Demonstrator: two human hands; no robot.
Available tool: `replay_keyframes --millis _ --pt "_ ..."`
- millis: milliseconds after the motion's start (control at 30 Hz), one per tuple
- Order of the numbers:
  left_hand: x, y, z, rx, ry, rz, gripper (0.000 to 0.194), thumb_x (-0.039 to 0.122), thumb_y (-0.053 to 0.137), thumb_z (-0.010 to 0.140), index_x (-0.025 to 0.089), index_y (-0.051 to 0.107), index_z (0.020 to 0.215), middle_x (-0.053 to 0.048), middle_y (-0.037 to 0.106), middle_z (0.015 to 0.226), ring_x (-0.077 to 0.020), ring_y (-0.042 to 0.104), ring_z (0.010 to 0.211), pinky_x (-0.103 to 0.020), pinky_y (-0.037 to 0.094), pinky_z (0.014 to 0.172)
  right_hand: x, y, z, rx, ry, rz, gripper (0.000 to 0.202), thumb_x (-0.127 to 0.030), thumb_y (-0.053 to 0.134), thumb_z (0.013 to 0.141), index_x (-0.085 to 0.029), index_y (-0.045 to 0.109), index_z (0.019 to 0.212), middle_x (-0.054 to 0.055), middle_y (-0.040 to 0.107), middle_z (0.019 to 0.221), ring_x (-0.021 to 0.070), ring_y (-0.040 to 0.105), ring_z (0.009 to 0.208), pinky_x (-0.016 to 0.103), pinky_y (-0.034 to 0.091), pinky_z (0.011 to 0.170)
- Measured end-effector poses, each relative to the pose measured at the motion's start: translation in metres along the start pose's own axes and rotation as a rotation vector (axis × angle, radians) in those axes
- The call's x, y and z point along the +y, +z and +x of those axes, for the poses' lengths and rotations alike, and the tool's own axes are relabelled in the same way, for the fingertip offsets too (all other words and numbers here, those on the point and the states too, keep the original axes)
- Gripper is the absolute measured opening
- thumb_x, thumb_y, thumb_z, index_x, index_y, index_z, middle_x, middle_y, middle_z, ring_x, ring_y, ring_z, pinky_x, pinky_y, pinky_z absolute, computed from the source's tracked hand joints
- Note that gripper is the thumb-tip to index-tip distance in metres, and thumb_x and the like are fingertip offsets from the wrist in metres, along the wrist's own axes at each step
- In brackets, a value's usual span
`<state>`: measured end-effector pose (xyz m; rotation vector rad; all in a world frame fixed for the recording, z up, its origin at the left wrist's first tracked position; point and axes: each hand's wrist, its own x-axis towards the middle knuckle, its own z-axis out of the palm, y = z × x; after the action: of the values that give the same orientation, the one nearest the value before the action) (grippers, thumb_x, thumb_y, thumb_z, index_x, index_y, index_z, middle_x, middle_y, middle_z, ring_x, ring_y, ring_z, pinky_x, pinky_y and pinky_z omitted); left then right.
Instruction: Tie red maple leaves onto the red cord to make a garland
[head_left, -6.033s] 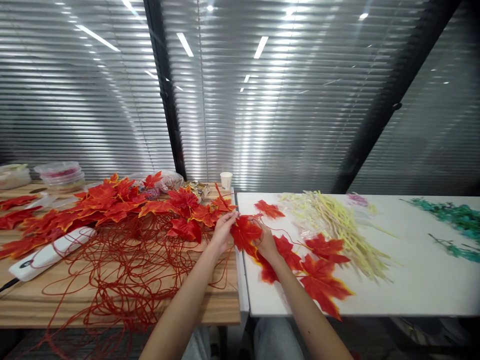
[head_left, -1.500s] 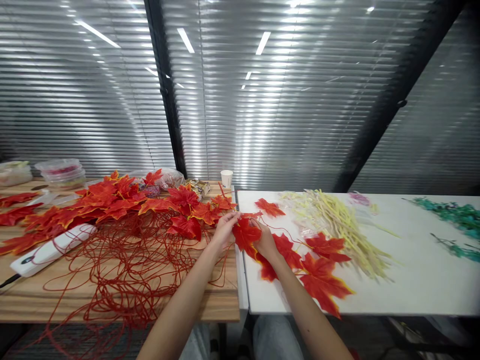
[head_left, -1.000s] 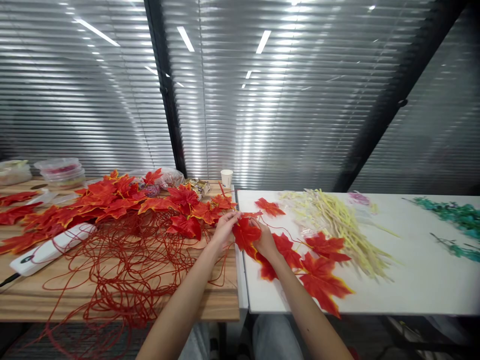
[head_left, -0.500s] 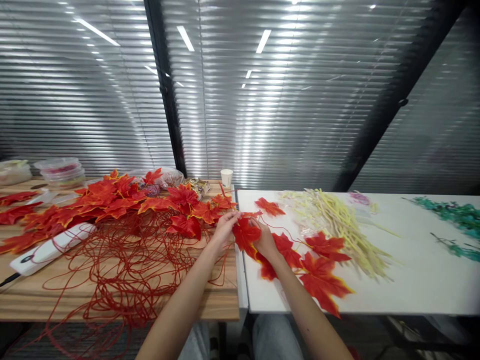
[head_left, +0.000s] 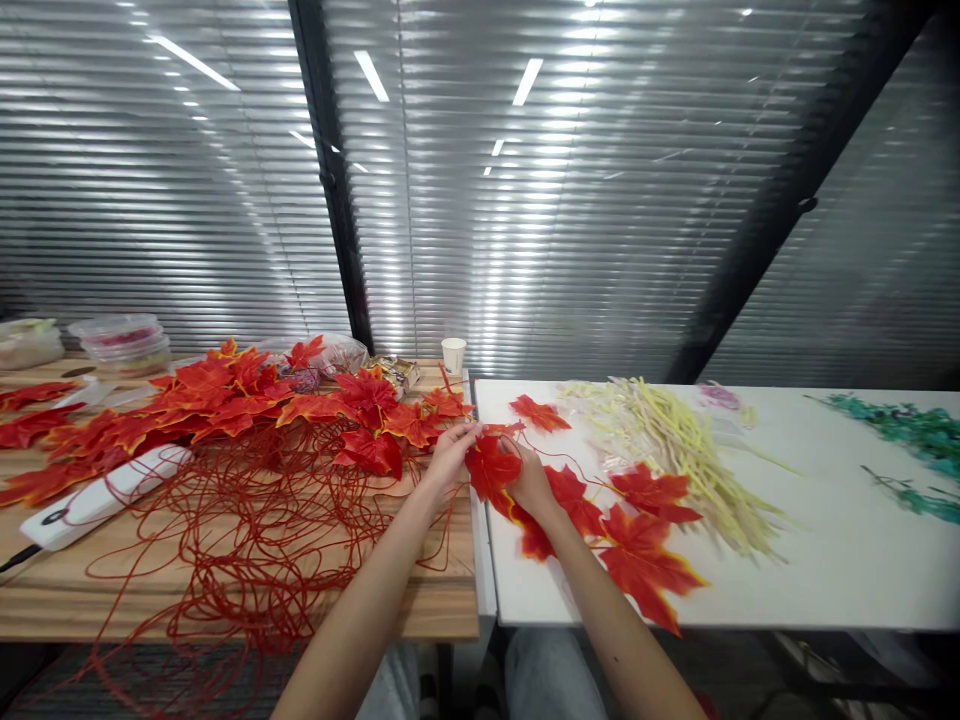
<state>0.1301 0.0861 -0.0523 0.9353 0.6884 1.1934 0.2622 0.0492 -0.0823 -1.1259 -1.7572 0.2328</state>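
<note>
My left hand and my right hand meet over the gap between two tables, fingers closed around a red artificial maple leaf. The left fingertips pinch at its upper left edge, near the red cord. My right fingers are partly hidden behind the leaf. Beside and under my right forearm, more red maple leaves with yellow edges lie on the white table, with thin red cord running among them. On the left, a loose tangle of red cord spreads over the wooden table and hangs off its front edge.
A heap of maple leaves covers the back of the wooden table, near a white power strip, plastic tubs and a paper cup. Yellow strips and green artificial foliage lie on the white table.
</note>
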Motion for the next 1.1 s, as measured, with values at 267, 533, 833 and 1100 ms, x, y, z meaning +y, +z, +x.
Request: replay_keyframes --millis 267,533,833,1100 --pt "-0.0012 -0.0024 0.0023 -0.011 -0.004 0.021 0.028 0.036 0.076 0.051 0.016 0.068 0.069 -0.003 0.064 0.076 -0.0137 0.055 0.074 -0.026 0.037 0.076 0.0041 0.0002 -0.0014 -0.01 0.011 -0.026 0.04 -0.003 0.044 0.061 -0.019 0.056 0.096 0.007 0.065 0.096 0.0193 0.06 0.076 0.029 0.046 0.067" --pt "0.0 -0.0006 0.0012 -0.004 -0.009 0.008 0.028 0.035 0.076 0.051 0.016 0.068 0.069 -0.003 0.065 0.076 -0.0136 0.056 0.074 -0.026 0.037 0.076 -0.0011 -0.0012 -0.0006 -0.008 -0.009 -0.031 0.04 -0.003 0.043 0.06 -0.018 0.055 0.095 0.006 0.064 0.093 0.0191 0.059 0.077 0.03 0.046 0.069" --pt "-0.0035 -0.0029 0.0026 -0.013 0.007 0.033 0.026 0.035 0.076 0.052 0.016 0.069 0.069 -0.004 0.065 0.078 -0.0146 0.055 0.077 -0.026 0.037 0.078 0.0033 0.0006 -0.0014 -0.016 -0.004 -0.012 0.043 -0.003 0.044 0.061 -0.019 0.056 0.1 0.007 0.064 0.099 0.0201 0.06 0.079 0.031 0.046 0.069" --pt "-0.0038 -0.003 0.0027 -0.023 0.009 0.017 0.025 0.035 0.076 0.053 0.017 0.069 0.068 -0.002 0.064 0.077 -0.013 0.055 0.075 -0.025 0.037 0.076 0.0032 0.0007 -0.002 -0.009 -0.006 0.016 0.043 -0.004 0.045 0.062 -0.019 0.055 0.101 0.007 0.064 0.1 0.0201 0.06 0.082 0.031 0.046 0.07"
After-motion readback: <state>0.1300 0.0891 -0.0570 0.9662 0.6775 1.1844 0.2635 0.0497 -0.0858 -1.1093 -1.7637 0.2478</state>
